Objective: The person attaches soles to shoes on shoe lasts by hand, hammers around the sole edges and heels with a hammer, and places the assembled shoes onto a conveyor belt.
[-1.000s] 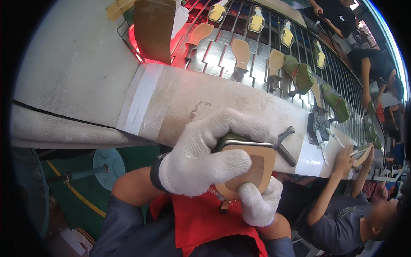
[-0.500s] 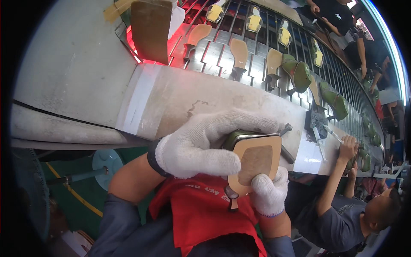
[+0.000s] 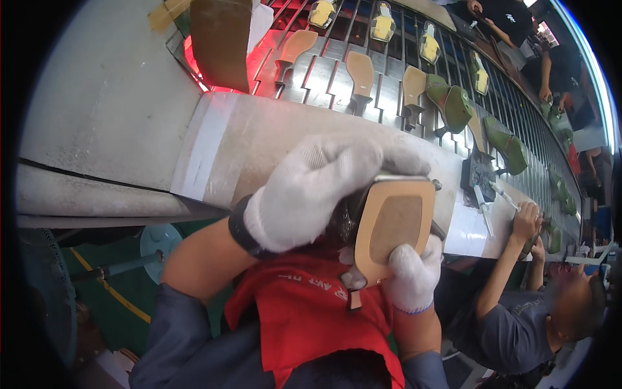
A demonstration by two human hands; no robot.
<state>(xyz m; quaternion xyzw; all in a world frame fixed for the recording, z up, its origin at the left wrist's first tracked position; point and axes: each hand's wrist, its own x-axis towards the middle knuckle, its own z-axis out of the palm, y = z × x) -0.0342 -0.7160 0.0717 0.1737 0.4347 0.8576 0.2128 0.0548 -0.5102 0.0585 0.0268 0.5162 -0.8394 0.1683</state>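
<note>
Plainly, both of my gloved hands were on the shoe, which sat sole-up just above my red apron, in front of the pale bench edge. My left hand was wrapped over the toe end and upper, fingers curled tight around it. My right hand was closed under the heel end, thumb against the rim of the tan sole. I judged the sole stiff and smooth, likely slick against cotton gloves, while the dark upper beneath looked softer and easier to crush. The whole thing seemed light. The thin heel pointing down toward my apron looked like the weak point, so I would have kept my hold on the sole's edges and the body of the shoe, not on that stem. Beyond the bench, a slatted conveyor carried more tan soles and green shoes. To my right, another person's hand worked at the same bench.
</note>
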